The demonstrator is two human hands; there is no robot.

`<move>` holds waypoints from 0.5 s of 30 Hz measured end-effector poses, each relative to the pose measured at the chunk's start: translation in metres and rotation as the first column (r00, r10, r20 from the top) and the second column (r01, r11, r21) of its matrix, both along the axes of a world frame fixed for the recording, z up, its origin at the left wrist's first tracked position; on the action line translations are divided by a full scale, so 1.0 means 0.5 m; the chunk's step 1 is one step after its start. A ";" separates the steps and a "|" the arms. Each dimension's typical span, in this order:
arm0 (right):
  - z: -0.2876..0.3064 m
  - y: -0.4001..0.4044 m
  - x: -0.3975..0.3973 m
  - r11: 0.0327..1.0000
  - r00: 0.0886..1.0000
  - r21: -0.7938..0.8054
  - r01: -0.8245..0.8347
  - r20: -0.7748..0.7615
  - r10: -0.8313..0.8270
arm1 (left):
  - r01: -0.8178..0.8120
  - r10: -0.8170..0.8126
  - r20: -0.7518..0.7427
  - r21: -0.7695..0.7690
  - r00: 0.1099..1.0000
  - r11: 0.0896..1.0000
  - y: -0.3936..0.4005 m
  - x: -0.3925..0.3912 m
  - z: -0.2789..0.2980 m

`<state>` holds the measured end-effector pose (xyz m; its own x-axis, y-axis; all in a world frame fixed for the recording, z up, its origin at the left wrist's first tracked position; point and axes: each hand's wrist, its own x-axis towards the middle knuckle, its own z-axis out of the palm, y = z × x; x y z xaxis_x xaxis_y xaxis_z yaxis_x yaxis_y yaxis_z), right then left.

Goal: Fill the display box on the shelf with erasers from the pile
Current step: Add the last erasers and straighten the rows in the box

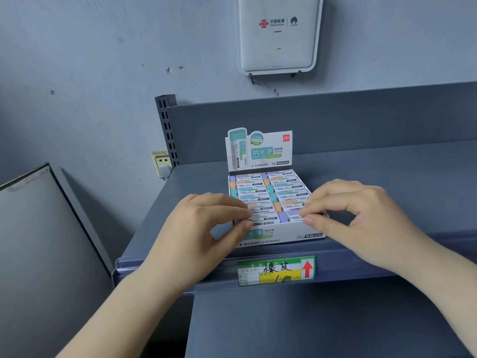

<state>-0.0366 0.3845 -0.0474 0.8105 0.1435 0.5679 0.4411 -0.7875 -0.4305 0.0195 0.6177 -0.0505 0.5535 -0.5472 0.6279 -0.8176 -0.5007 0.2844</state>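
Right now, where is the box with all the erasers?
The display box sits in the middle of the head view, on the grey shelf near its front edge, between the left hand and right hand.

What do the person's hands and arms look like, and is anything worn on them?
Both are bare: the left hand and right hand show no gloves, rings or watch. The forearms are bare too, with no sleeves visible as far as the picture edge. Nails are short and plain.

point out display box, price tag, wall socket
display box (284,235): head view, on its white front wall.
price tag (276,271): head view, on its yellow middle.
wall socket (161,161): head view, on its faceplate.
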 end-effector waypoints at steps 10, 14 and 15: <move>-0.002 0.025 -0.024 0.993 0.995 -0.056 0.104 0.005 -0.103 | 0.010 -0.026 0.155 0.098 0.988 0.995 0.012 0.014 -0.006; 0.002 0.033 -0.027 0.994 0.994 -0.008 0.112 -0.014 -0.112 | 0.033 -0.040 0.139 0.047 0.990 0.998 0.015 0.016 -0.009; 0.003 0.034 -0.026 0.994 0.994 0.010 0.111 -0.025 -0.110 | 0.033 -0.038 0.126 0.041 0.991 0.999 0.013 0.013 -0.009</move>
<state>-0.0498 0.4015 -0.0459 0.8347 0.0458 0.5488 0.3409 -0.8257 -0.4495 0.0259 0.6243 -0.0547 0.4508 -0.5900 0.6698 -0.8631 -0.4794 0.1586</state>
